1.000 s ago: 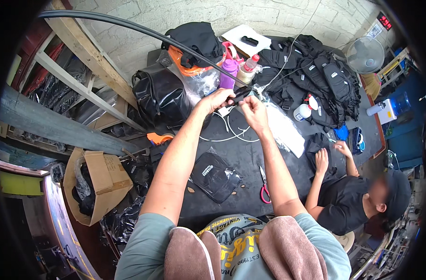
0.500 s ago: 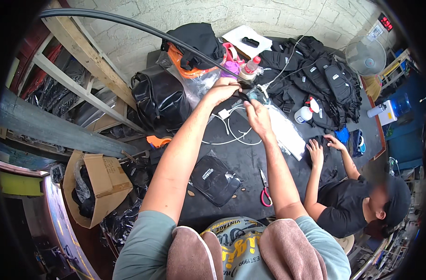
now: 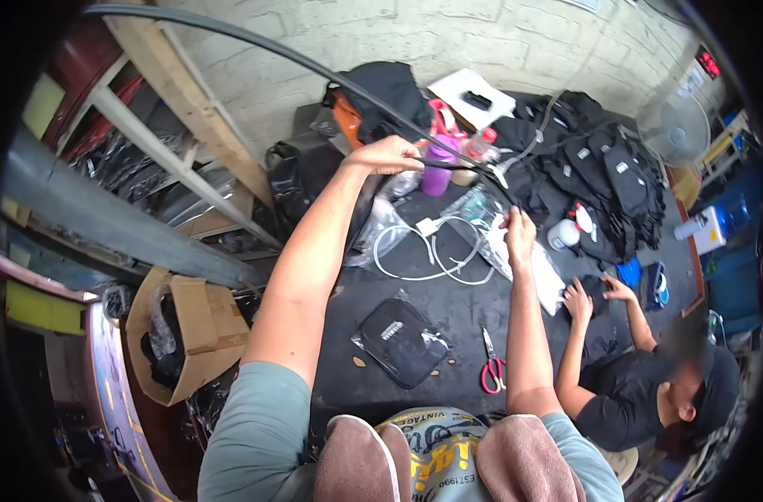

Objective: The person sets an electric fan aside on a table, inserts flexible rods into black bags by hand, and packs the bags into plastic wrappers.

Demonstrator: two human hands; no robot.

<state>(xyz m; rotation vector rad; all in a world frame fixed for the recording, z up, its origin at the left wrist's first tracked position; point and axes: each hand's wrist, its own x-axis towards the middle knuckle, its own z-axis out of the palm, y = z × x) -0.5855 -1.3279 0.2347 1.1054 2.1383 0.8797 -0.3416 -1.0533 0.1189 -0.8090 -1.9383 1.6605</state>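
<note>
Stretched between my hands is a thin black strap (image 3: 492, 178), slanting down from left to right above the far part of the table. My left hand (image 3: 385, 156) pinches its left end, close to a purple bottle (image 3: 436, 170). The fingers of my right hand (image 3: 520, 234) close on its other end, over the clear plastic bags. Below lies a white cable with a charger block (image 3: 429, 227), looped on the tabletop. Closer to me are a black pouch in clear plastic (image 3: 400, 341) and red-handled scissors (image 3: 491, 370), neither touched.
Black bags (image 3: 599, 159) are heaped at the far right beside a white spray bottle (image 3: 563, 233). A co-worker (image 3: 632, 376) handles black fabric on the right. An open cardboard box (image 3: 201, 330) stands at left, and a dark cable (image 3: 256, 40) crosses overhead.
My hands have moved apart, left hand leftward and right hand right and down, drawing the black strap out between them. The view has shifted slightly.
</note>
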